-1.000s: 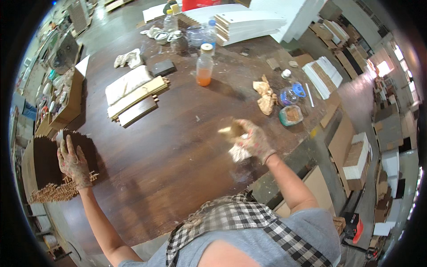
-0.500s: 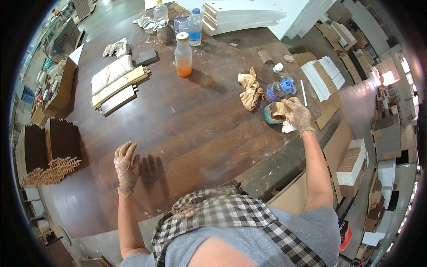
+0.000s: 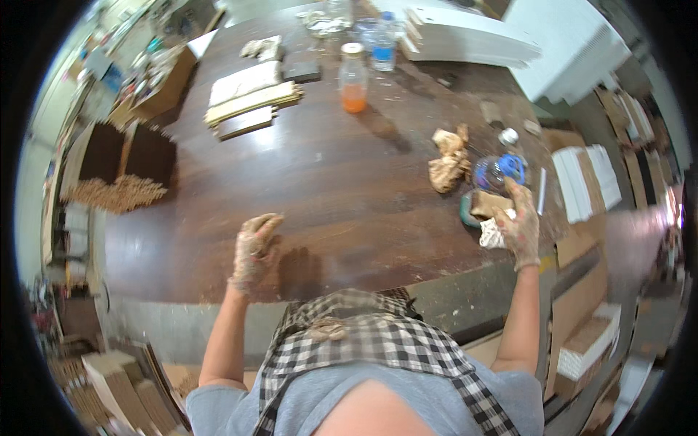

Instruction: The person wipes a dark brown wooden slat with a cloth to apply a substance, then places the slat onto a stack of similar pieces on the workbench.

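Note:
My right hand (image 3: 522,229), in a stained, patterned glove, is at the right of the brown table with thumb and forefinger spread and nothing visibly gripped. Just left of it is a low green container (image 3: 469,208) with a brown block-like piece (image 3: 488,205) at its mouth. A white crumpled cloth (image 3: 492,234) lies by the palm. Behind the container rests a cut clear bottle (image 3: 488,174) with a blue rim. My left hand (image 3: 254,249), gloved too, hovers over the table's near left part, fingers loosely bent and holding nothing.
Stained crumpled cloth (image 3: 449,161) lies left of the cut bottle. An orange-filled bottle (image 3: 353,81) stands farther back. White-and-yellow strips (image 3: 251,109) lie at the far left. Dark boards (image 3: 102,152) are stacked beyond the left side, white panels (image 3: 472,43) at the back.
My right hand has drawn back from the brown piece, and its fingers have opened. With the view shifted, the table and its things appear farther right and my left hand sits nearer the middle.

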